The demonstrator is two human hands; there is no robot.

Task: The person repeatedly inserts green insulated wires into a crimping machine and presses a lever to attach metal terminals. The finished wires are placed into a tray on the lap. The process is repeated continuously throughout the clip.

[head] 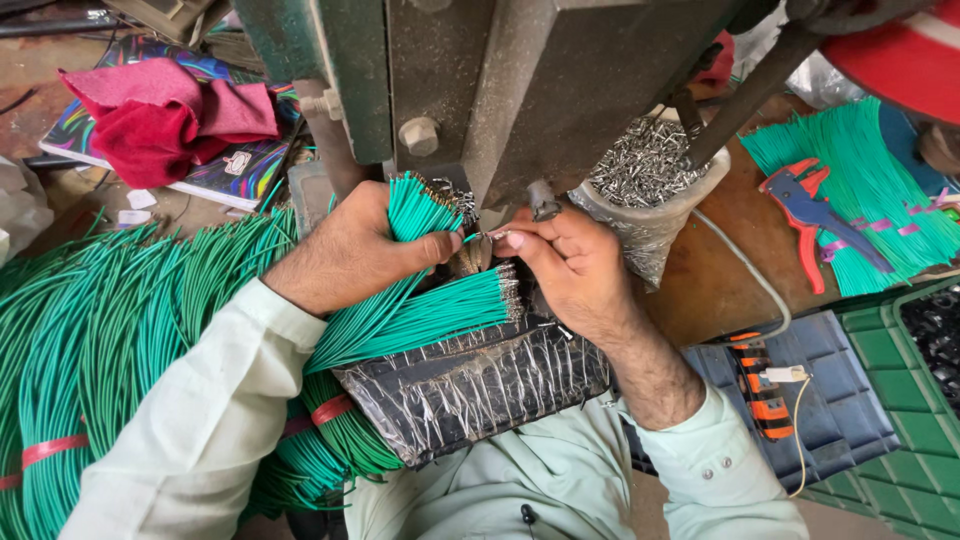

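the left hand (352,248) has its fingers curled tight round a fanned bundle of green wires (425,208), ends up just left of the press head (540,90), likely to keep the next wire within reach. the right hand (570,262) sits right below the press head, thumb and forefinger pressed together on one wire end (490,237). finished wires (430,312) lie below it on a taped black block (480,385). a bag of metal terminals (645,165) waits to its right. the die itself is hidden behind the fingers.
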